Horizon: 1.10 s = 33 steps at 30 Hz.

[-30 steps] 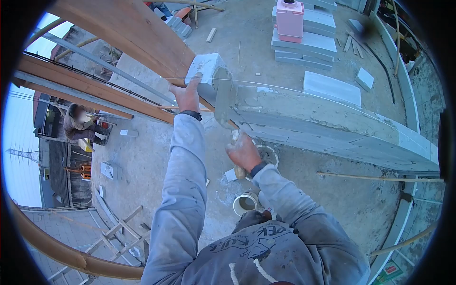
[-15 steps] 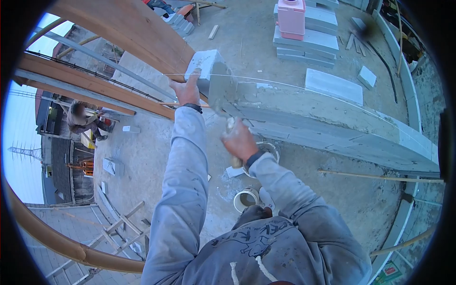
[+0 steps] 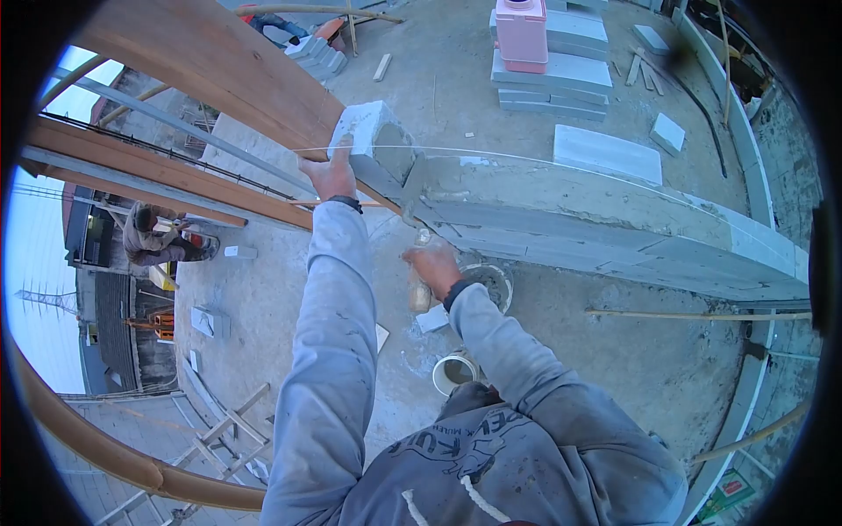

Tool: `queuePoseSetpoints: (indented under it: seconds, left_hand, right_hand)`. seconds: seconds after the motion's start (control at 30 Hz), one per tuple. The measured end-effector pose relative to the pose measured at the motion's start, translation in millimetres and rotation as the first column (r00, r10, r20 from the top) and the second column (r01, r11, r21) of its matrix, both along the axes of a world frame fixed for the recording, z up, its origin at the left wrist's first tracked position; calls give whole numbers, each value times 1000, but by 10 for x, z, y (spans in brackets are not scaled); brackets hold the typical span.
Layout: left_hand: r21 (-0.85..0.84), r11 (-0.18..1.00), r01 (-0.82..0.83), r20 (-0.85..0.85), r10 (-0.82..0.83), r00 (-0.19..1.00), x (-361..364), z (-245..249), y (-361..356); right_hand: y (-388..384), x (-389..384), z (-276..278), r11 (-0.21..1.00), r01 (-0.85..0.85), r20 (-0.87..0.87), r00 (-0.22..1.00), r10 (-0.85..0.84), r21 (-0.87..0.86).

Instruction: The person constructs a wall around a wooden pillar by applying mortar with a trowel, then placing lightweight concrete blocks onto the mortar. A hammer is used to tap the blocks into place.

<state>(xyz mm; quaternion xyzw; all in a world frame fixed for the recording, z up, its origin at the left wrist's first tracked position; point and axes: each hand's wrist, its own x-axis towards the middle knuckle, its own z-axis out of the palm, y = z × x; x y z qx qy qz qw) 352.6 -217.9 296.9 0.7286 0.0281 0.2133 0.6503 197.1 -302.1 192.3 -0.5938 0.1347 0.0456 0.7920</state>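
A white block (image 3: 373, 131) stands at the end of the low block wall (image 3: 561, 206), against a wooden board (image 3: 219, 66). My left hand (image 3: 331, 175) is on the block's near left edge, fingers spread. A thin string (image 3: 491, 153) runs over the block and along the wall top. Grey mortar covers the block's side facing the wall. Below the wall end, my right hand (image 3: 432, 266) is closed round the handle of a trowel (image 3: 421, 294); its blade is hard to make out.
Two buckets (image 3: 454, 373) (image 3: 491, 285) stand on the floor below. Stacked blocks (image 3: 553, 83) hold a pink container (image 3: 521, 35) beyond the wall. A loose slab (image 3: 607, 155) lies by the wall. A co-worker (image 3: 158, 237) is bent over at the left.
My right hand and the trowel have moved down from the mortared joint, uncovering the block's side. My left hand remains at the block. The co-worker has bent further forward.
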Motion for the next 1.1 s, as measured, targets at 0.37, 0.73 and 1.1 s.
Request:
queuePoseSetpoints:
  seconds: [0.37, 0.73, 1.1]
  left_hand:
    - [-59, 998, 14, 27, -13, 1000, 31, -79, 16]
    - [12, 1000, -8, 36, 8, 999, 17, -65, 16]
    - [-14, 999, -31, 89, 32, 996, 71, -139, 52]
  right_hand:
    - [-183, -291, 418, 926, 40, 263, 963, 65, -375]
    - [-253, 136, -50, 980, -171, -50, 985, 166, -101]
    - [-232, -491, 232, 876, -155, -19, 986, 165, -457]
